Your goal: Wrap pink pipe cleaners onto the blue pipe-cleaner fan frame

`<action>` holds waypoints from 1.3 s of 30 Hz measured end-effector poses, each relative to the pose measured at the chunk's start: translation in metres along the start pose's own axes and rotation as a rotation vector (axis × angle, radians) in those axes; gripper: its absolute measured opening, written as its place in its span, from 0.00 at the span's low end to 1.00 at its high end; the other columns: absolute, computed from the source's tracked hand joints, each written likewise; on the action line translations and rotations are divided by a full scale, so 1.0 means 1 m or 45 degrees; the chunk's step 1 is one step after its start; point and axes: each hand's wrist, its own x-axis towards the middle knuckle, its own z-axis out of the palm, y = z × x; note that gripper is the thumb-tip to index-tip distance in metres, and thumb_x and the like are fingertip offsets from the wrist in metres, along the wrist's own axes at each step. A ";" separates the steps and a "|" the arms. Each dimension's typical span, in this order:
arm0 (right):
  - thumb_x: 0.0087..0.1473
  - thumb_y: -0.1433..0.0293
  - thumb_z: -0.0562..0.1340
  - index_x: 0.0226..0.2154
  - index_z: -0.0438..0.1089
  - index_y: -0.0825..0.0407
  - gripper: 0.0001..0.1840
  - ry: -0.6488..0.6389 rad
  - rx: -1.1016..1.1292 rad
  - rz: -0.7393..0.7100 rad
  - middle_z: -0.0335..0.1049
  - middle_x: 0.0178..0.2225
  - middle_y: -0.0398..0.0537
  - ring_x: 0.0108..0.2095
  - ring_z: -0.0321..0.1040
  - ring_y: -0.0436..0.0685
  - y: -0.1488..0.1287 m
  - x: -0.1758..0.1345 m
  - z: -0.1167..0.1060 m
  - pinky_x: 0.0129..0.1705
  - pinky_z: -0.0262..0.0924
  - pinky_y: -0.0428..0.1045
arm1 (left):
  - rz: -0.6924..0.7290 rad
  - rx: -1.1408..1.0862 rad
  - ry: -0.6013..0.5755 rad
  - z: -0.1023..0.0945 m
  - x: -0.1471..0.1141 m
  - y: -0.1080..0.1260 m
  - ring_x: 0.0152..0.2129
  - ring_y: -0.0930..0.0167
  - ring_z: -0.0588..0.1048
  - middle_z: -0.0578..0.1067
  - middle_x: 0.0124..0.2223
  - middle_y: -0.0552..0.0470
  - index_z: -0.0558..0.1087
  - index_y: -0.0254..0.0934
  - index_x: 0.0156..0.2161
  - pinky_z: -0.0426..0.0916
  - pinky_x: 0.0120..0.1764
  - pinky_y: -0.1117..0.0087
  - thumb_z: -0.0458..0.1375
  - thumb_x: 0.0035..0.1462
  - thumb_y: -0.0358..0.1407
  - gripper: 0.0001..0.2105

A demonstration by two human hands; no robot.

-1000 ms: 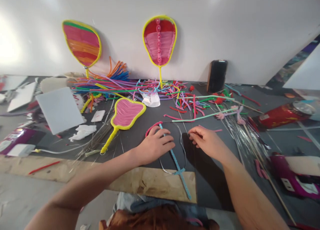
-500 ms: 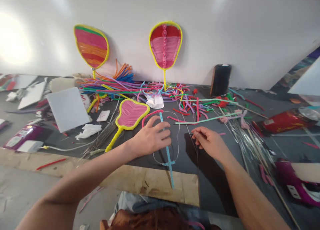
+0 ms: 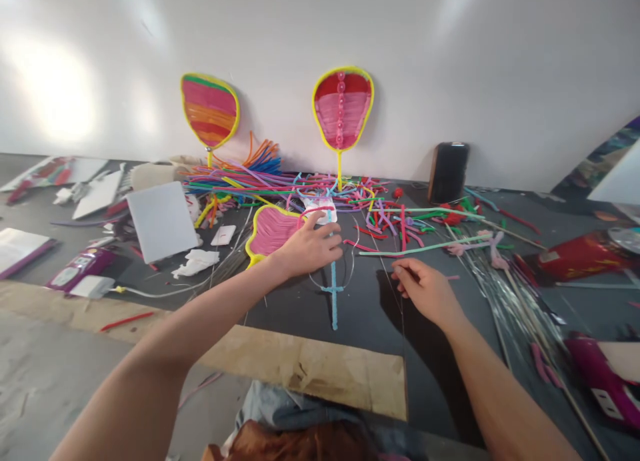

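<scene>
My left hand grips a fan-shaped wire frame over the dark table. A light blue pipe cleaner runs down its middle as a stem, with a short crosspiece. A pink pipe cleaner covers part of the frame's upper left edge. My right hand hovers to the right of the frame with thumb and fingers pinched together; whatever may be between them is too small to make out. Partly behind my left hand lies a pink fan with a yellow edge.
Two finished fans, one striped and one pink-red, lean on the white wall. Loose pipe cleaners pile along the back. A phone stands at back right, near a red can. Cardboard lines the front edge.
My left hand has moved the wire frame away from my body, so its stem is off the cardboard. My right hand stays pinched. The camera view has shifted slightly.
</scene>
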 end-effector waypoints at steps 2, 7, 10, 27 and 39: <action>0.50 0.57 0.58 0.35 0.69 0.50 0.15 0.007 0.016 -0.001 0.72 0.28 0.47 0.23 0.68 0.53 -0.001 -0.001 0.002 0.24 0.66 0.48 | -0.023 0.031 0.019 0.005 0.003 -0.004 0.48 0.68 0.67 0.75 0.37 0.54 0.72 0.41 0.33 0.54 0.55 0.51 0.52 0.60 0.28 0.08; 0.52 0.53 0.57 0.40 0.68 0.52 0.21 -0.249 0.264 -0.003 0.72 0.28 0.48 0.21 0.65 0.51 -0.014 -0.012 0.017 0.19 0.59 0.46 | -0.110 0.071 0.195 0.002 0.013 -0.010 0.48 0.67 0.67 0.75 0.37 0.53 0.71 0.40 0.34 0.53 0.55 0.49 0.51 0.60 0.29 0.08; 0.51 0.53 0.59 0.43 0.69 0.53 0.23 -0.498 0.339 0.004 0.71 0.24 0.44 0.18 0.62 0.49 -0.024 -0.019 0.030 0.18 0.54 0.44 | -0.125 0.069 0.255 -0.008 0.027 -0.012 0.48 0.67 0.67 0.75 0.37 0.53 0.72 0.40 0.34 0.52 0.55 0.48 0.51 0.60 0.28 0.08; 0.48 0.56 0.63 0.34 0.67 0.53 0.18 -0.228 0.829 0.077 0.68 0.26 0.42 0.18 0.57 0.45 -0.021 -0.007 0.036 0.18 0.52 0.42 | -0.990 -1.023 0.732 -0.002 0.013 0.064 0.41 0.68 0.69 0.68 0.45 0.45 0.63 0.39 0.45 0.71 0.38 0.66 0.51 0.59 0.32 0.08; 0.49 0.55 0.62 0.34 0.67 0.53 0.18 -0.208 0.838 0.075 0.65 0.21 0.38 0.16 0.57 0.46 -0.014 -0.001 0.045 0.19 0.52 0.44 | -0.886 -1.606 0.227 0.010 0.008 0.102 0.38 0.70 0.70 0.70 0.41 0.49 0.68 0.38 0.37 0.69 0.43 0.68 0.51 0.51 0.23 0.11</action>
